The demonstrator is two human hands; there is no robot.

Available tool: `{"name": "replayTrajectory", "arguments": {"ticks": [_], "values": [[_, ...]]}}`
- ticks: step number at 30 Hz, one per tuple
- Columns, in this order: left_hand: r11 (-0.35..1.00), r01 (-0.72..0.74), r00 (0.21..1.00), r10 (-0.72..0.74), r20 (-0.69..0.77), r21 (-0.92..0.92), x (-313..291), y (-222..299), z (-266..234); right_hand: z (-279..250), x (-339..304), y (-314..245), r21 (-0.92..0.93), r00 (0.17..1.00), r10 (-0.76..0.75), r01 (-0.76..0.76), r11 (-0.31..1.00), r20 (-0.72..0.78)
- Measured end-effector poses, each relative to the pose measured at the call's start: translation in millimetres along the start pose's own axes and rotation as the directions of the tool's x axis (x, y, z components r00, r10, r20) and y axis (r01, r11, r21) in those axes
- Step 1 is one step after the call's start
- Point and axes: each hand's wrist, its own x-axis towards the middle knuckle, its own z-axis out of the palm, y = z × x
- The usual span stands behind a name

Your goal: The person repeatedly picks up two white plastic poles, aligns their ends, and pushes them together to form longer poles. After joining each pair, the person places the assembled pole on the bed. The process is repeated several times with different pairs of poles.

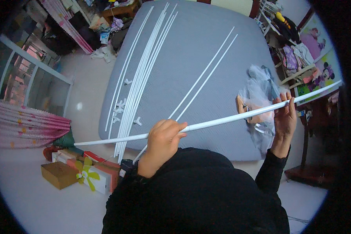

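Note:
A long white pole (230, 118) crosses in front of me, rising slightly to the right and reaching past both hands. My left hand (163, 140) is closed round it left of the middle, beside what looks like a seam. Further right, my right hand (286, 117) holds the same pole between thumb and fingers. Beyond it, many more white poles (144, 74) lie lengthwise on a grey bed (191, 50), with two others (206, 80) set apart to the right. Several small white branched connectors (137, 121) rest among the poles on the left.
Crumpled clear plastic bags (257, 84) lie at the bed's right edge. Cardboard boxes (58, 174) and a yellow-green fan blade (88, 174) stand on the floor at left, near a pink curtain (27, 124). A loaded shelf (288, 50) stands at the far right.

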Motion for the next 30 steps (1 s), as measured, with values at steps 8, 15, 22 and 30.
{"name": "replayTrajectory", "arguments": {"ticks": [8, 15, 22, 30], "values": [[0.999, 0.047, 0.999, -0.047, 0.013, -0.006, -3.6, -5.5, 5.5, -12.9, 13.1, 6.5, 0.103, 0.846, 0.003, -0.068, 0.992, 0.532], [0.997, 0.070, 0.998, -0.070, 0.003, -0.016, -3.2, -6.9, 8.1, 3.4, 4.4, 15.4, -0.108, 0.999, 0.036, -0.034, 0.994, 0.018], [0.992, 0.127, 0.991, -0.127, -0.033, -0.007, -4.1, -8.8, 6.8, -3.5, -4.5, 15.4, -0.092, 0.993, 0.016, -0.005, 0.996, 0.121], [0.995, 0.093, 0.996, -0.092, -0.019, 0.024, -2.6, -7.1, 5.7, 1.5, -7.7, 17.5, -0.088, 0.996, 0.020, -0.012, 0.996, 0.088]]}}
